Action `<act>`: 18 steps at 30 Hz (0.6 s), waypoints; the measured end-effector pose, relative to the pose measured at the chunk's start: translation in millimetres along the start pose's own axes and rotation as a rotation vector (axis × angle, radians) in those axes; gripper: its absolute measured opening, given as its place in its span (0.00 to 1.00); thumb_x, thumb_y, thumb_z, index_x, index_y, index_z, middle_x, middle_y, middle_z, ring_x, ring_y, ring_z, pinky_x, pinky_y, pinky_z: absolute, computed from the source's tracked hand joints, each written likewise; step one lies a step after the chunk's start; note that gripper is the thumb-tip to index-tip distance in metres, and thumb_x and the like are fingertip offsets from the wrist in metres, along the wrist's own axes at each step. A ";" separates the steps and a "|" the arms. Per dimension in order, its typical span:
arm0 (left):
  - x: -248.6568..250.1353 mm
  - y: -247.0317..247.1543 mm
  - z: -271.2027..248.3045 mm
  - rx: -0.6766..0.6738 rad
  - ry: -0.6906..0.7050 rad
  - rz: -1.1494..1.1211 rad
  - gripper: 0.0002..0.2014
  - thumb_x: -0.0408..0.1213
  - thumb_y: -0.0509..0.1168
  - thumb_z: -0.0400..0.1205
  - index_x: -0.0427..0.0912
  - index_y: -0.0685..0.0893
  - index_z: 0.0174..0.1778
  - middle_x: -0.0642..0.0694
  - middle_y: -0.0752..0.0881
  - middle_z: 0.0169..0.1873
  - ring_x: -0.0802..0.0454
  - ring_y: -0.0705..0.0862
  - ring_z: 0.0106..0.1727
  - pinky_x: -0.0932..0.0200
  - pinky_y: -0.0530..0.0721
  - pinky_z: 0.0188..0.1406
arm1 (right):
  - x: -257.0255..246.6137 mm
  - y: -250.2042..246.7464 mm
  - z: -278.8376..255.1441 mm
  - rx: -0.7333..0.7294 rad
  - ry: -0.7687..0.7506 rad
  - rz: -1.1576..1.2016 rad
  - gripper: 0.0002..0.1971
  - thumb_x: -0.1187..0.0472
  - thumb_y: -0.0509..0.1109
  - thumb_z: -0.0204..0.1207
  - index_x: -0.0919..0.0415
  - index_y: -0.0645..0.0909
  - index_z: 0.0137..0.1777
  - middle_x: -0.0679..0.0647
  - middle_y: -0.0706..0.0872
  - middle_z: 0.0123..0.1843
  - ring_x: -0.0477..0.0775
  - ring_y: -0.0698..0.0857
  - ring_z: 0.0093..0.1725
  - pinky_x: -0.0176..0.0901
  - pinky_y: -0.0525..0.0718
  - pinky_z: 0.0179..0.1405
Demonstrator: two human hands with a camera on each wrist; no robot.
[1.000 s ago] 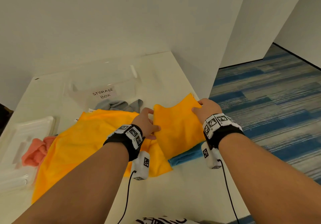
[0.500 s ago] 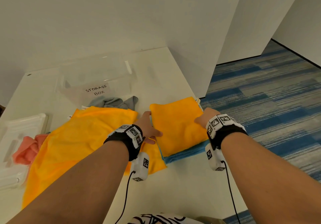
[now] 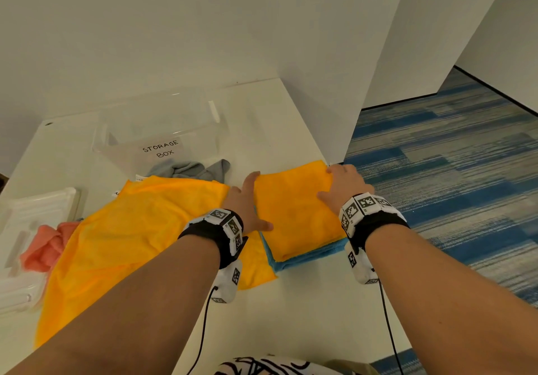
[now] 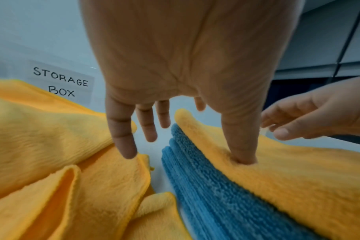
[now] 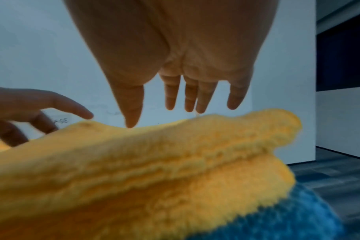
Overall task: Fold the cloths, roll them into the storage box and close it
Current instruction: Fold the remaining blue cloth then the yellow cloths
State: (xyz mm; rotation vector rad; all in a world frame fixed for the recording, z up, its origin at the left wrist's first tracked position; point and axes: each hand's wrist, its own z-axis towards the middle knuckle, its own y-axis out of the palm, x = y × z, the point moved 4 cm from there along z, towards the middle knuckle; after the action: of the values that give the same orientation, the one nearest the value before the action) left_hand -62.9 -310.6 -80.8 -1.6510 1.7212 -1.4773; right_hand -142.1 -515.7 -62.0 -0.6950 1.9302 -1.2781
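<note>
A folded orange cloth lies squared on a folded blue cloth at the white table's right edge. The left hand, fingers straight, presses its thumb on the left side; the right hand rests flat and relaxed on the far corner. 1 second ago that corner was lifted and pinched. Behind, a clear box; blue carpet right.

Even, soft indoor light; wrist views dimmer, blurred, and wide-angle distorted.
</note>
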 end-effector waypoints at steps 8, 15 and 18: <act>-7.5 11.2 1.9 -0.180 -0.014 0.365 0.58 0.68 0.73 0.64 0.60 0.43 0.83 0.38 0.50 0.81 0.31 0.59 0.79 0.39 0.69 0.74 | -7.5 35.3 -7.1 -0.401 -0.204 -0.255 0.54 0.31 0.70 0.68 0.48 0.41 0.85 0.50 0.39 0.86 0.56 0.46 0.85 0.70 0.49 0.80; -9.1 7.2 -3.1 -0.171 0.003 0.396 0.59 0.68 0.72 0.66 0.57 0.39 0.83 0.37 0.50 0.82 0.32 0.58 0.80 0.41 0.66 0.74 | -3.9 36.1 -3.1 -0.378 -0.128 -0.284 0.56 0.26 0.67 0.65 0.50 0.45 0.85 0.51 0.44 0.86 0.59 0.46 0.85 0.77 0.48 0.77; -15.4 0.0 -4.9 -0.120 0.016 0.345 0.56 0.67 0.71 0.67 0.58 0.43 0.84 0.39 0.49 0.82 0.33 0.57 0.80 0.41 0.65 0.75 | -14.2 29.9 -4.6 -0.273 -0.099 -0.244 0.49 0.24 0.62 0.68 0.51 0.54 0.83 0.51 0.53 0.85 0.59 0.50 0.85 0.77 0.47 0.77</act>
State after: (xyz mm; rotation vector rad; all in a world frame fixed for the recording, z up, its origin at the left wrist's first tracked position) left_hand -62.7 -294.9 -84.9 -1.3119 2.0161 -1.2493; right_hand -138.7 -491.5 -84.8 -1.1400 2.0033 -1.1055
